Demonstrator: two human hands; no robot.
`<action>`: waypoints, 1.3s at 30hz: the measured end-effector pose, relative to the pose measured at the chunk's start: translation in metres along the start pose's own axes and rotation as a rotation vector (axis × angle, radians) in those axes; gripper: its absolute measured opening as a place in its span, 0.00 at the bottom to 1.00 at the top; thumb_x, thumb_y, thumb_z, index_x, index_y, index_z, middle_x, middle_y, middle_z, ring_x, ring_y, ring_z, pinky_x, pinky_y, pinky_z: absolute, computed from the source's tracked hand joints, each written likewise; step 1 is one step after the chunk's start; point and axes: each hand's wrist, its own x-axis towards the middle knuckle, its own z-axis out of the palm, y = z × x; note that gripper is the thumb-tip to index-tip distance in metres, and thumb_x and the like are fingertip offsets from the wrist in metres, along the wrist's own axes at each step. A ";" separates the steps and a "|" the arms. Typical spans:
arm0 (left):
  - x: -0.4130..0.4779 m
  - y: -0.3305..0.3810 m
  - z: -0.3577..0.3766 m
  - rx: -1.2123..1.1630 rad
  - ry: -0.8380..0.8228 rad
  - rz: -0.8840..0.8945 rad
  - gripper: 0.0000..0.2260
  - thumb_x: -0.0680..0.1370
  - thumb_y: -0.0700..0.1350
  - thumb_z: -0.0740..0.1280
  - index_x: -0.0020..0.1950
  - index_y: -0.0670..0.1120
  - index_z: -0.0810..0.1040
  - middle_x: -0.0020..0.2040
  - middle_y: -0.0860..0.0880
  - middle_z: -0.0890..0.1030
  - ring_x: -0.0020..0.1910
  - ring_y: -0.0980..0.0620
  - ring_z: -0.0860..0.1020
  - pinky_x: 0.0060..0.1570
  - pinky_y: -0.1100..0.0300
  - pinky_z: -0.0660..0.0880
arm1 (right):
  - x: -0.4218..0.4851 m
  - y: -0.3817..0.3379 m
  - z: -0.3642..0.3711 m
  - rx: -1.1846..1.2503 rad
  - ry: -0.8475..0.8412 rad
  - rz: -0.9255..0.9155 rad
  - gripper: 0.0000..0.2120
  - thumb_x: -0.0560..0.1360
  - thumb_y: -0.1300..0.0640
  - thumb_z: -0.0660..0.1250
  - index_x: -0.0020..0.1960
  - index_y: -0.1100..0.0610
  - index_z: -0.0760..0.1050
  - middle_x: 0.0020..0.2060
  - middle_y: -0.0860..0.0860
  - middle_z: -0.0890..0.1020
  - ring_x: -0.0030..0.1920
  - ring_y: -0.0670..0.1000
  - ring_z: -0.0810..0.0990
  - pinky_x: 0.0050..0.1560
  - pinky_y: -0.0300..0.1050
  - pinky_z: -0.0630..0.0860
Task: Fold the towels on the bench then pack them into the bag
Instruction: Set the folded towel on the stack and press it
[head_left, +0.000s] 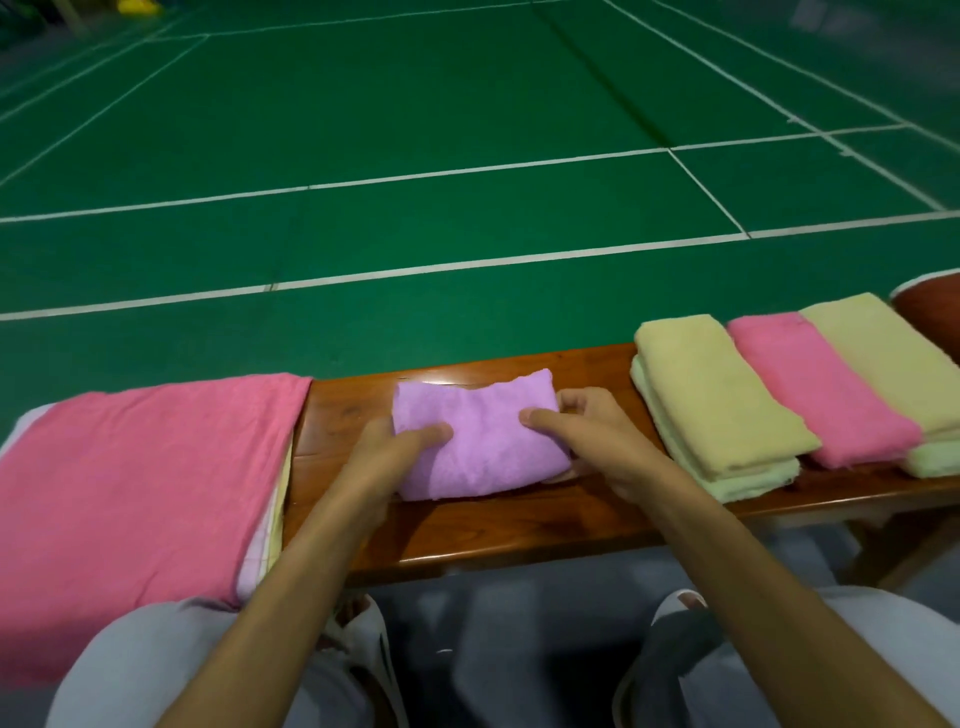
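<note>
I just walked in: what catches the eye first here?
A purple towel, gripped by the left hand and right hand, lies midway along the wooden bench. An unfolded pink towel tops a pile at left; folded towels, yellow and pink, line the right.

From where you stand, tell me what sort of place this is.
Most likely an indoor badminton court: a green sports floor marked with white court lines, with a wooden bench at its edge carrying folded towels.
</note>
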 end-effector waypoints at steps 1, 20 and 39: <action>-0.002 0.003 -0.005 -0.087 -0.045 -0.057 0.23 0.74 0.48 0.78 0.66 0.47 0.77 0.60 0.45 0.83 0.56 0.42 0.82 0.53 0.43 0.82 | -0.002 -0.001 -0.001 0.077 -0.019 -0.001 0.10 0.77 0.55 0.74 0.49 0.63 0.78 0.44 0.54 0.85 0.41 0.50 0.85 0.34 0.48 0.82; -0.004 0.162 0.168 -0.504 -0.506 0.056 0.06 0.78 0.36 0.70 0.54 0.36 0.79 0.41 0.45 0.86 0.38 0.50 0.84 0.37 0.58 0.82 | -0.067 -0.040 -0.161 0.279 0.533 -0.336 0.10 0.71 0.65 0.78 0.48 0.62 0.78 0.43 0.58 0.87 0.41 0.53 0.87 0.36 0.49 0.84; 0.036 0.184 0.430 0.005 -0.498 0.508 0.04 0.77 0.36 0.72 0.49 0.45 0.82 0.47 0.47 0.83 0.49 0.49 0.80 0.51 0.59 0.79 | -0.072 0.037 -0.314 -0.627 1.206 -0.008 0.17 0.71 0.44 0.73 0.49 0.56 0.75 0.41 0.54 0.82 0.45 0.60 0.79 0.46 0.48 0.71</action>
